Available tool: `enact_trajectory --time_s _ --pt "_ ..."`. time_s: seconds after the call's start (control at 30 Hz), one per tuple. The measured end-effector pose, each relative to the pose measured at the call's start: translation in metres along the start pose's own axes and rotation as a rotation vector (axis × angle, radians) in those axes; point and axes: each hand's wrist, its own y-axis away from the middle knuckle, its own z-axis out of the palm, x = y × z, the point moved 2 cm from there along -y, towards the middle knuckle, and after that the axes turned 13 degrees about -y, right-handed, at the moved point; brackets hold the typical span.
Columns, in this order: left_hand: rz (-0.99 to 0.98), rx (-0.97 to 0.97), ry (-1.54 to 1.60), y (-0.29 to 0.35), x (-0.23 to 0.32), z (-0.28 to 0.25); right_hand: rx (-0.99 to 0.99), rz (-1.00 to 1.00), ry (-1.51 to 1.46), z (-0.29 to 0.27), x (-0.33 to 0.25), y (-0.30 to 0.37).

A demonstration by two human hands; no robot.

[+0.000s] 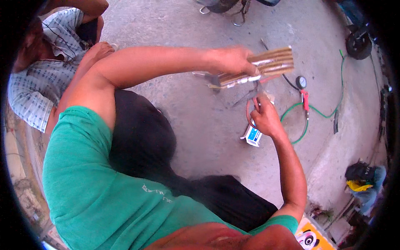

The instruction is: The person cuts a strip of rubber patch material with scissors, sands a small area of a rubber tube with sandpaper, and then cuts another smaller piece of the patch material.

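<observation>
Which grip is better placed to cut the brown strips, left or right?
Right, I'd say. The right grip already has the red-handled scissors, close to the brown strips. The left grip is busy holding those strips, so it looks better suited to steadying them.

a looped green hose (307,127) lies near a round gauge (301,82) on grey concrete (166,25).

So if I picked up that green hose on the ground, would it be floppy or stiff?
Probably bendy, because the green hose curves in a loose loop. It may feel fairly light, since it looks thin. The end with the red handle and round gauge would likely feel heavier and droop, as those parts look chunkier.
</observation>
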Motion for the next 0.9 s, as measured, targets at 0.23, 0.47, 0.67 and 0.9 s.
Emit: enact_trajectory --time_s 0.23,0.47,0.67,0.9 --pt "0.014 0.039 0.145 -0.013 -0.014 -0.008 -0.19 0.211 -0.099 0.054 0.066 0.016" --pt "0.191 -0.07 0.068 0.009 0.017 -0.01 -0.422 0.291 0.119 0.054 0.073 0.015" --pt "0.256 -0.011 0.171 -0.006 0.012 -0.005 0.168 -0.015 -0.755 -0.034 -0.027 -0.014" --pt "0.254 -0.082 0.237 0.004 0.031 -0.011 0.213 -0.104 -0.72 -0.053 -0.036 -0.011"
